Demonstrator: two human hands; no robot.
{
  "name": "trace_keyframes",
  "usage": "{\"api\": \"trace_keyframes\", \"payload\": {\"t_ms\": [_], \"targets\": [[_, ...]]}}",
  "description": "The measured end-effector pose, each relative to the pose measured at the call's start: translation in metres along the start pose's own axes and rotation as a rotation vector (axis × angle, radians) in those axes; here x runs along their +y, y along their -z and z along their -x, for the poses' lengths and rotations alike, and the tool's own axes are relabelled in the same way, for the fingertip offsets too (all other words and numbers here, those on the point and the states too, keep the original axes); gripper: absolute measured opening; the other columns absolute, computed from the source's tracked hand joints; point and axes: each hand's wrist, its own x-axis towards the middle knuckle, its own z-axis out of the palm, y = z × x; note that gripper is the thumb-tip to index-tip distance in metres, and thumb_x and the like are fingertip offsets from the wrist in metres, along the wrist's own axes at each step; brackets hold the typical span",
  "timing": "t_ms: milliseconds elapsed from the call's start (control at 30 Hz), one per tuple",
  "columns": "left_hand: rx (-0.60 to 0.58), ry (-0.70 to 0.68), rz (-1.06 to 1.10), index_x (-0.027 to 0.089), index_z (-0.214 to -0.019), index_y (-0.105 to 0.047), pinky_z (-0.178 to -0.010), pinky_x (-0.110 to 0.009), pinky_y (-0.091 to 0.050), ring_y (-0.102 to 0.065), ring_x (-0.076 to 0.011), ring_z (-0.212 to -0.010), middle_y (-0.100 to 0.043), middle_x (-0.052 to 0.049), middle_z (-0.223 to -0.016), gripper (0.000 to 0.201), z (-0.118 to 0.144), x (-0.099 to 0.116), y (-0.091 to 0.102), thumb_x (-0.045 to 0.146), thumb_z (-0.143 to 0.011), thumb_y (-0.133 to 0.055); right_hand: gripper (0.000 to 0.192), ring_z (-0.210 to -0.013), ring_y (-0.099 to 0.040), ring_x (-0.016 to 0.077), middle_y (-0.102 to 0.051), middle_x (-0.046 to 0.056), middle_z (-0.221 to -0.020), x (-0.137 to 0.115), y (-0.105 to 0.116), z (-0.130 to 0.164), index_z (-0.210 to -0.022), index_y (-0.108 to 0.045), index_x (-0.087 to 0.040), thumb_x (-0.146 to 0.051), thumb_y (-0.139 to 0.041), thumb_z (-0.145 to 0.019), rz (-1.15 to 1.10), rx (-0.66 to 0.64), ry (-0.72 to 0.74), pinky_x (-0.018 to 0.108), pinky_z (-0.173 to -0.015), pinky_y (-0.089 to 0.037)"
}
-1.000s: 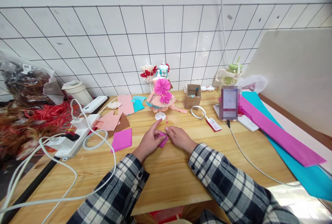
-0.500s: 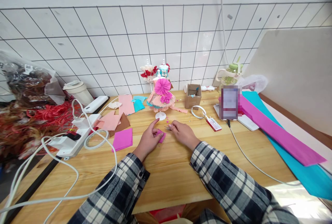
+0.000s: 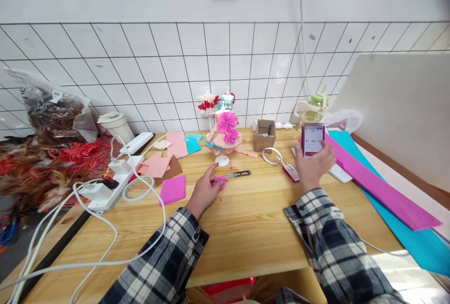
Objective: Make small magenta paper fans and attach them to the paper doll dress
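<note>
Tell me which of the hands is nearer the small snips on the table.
Left. The left hand rests just beside the snips, on a pink paper scrap; the right hand is off at the phone.

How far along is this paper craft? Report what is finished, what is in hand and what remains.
Looks done: the paper-dress doll stands dressed in pleated fans. In hand: the left hand presses a small magenta piece on the table, snips lying beside it; the right hand is at the phone. Left, apparently: the magenta sheet and pink sheets lie unworked.

Two hands [image 3: 206, 190], one phone [image 3: 312, 140], one snips [image 3: 238, 174]
</note>
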Motion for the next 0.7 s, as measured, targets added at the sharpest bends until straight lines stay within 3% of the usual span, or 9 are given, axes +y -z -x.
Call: {"api": "trace_keyframes", "payload": {"t_ms": [100, 200, 300, 500, 700], "targets": [[0.011, -0.010, -0.006, 0.021, -0.138, -0.037, -0.075, -0.032, -0.044, -0.062, -0.0192, -0.075, -0.069, -0.001, -0.077, 0.062, 0.001, 0.001, -0.001, 0.027, -0.080, -0.058, 0.109, -0.135, -0.015, 0.0426, -0.020, 0.026, -0.148, 0.027, 0.000, -0.024, -0.144, -0.016, -0.007, -0.068, -0.058, -0.065, 0.108, -0.081, -0.187, 0.061, -0.105, -0.017], [0.015, -0.018, -0.020, 0.020, -0.137, -0.039, -0.072, -0.031, -0.043, -0.060, -0.0183, -0.069, -0.066, 0.000, -0.072, 0.061, 0.000, 0.000, -0.001, 0.028, -0.080, -0.058, 0.113, -0.133, -0.021, 0.0442, -0.027, 0.028, -0.145, 0.042, -0.005, -0.035, -0.145, -0.013, -0.007, -0.068, -0.059, -0.063, 0.143, -0.227, -0.265, 0.064, -0.102, -0.018], [0.018, -0.030, -0.036, 0.020, -0.137, -0.040, -0.070, -0.031, -0.042, -0.057, -0.0172, -0.064, -0.063, 0.002, -0.066, 0.061, 0.000, -0.001, -0.002, 0.028, -0.079, -0.058, 0.109, -0.126, -0.032, 0.0448, -0.037, 0.027, -0.139, 0.045, -0.012, -0.038, -0.146, -0.014, -0.011, -0.067, -0.059, -0.063, 0.168, -0.323, -0.252, 0.068, -0.097, -0.021], [0.010, -0.034, -0.041, 0.019, -0.137, -0.041, -0.066, -0.029, -0.040, -0.050, -0.0156, -0.059, -0.058, 0.003, -0.062, 0.061, 0.000, 0.002, -0.002, 0.030, -0.079, -0.059, 0.105, -0.118, -0.041, 0.0461, -0.046, 0.028, -0.131, 0.049, -0.019, -0.044, -0.141, -0.026, -0.017, -0.067, -0.065, -0.058, 0.165, -0.303, -0.211, 0.065, -0.093, -0.024], [0.002, -0.020, -0.053, 0.020, -0.137, -0.041, -0.065, -0.027, -0.039, -0.050, -0.0151, -0.058, -0.057, 0.004, -0.061, 0.062, 0.000, 0.005, -0.001, 0.029, -0.079, -0.059, 0.099, -0.113, -0.048, 0.0431, -0.051, 0.021, -0.127, 0.058, -0.025, -0.049, -0.135, -0.032, -0.020, -0.065, -0.069, -0.055, 0.125, -0.283, -0.231, 0.062, -0.090, -0.033]]}}
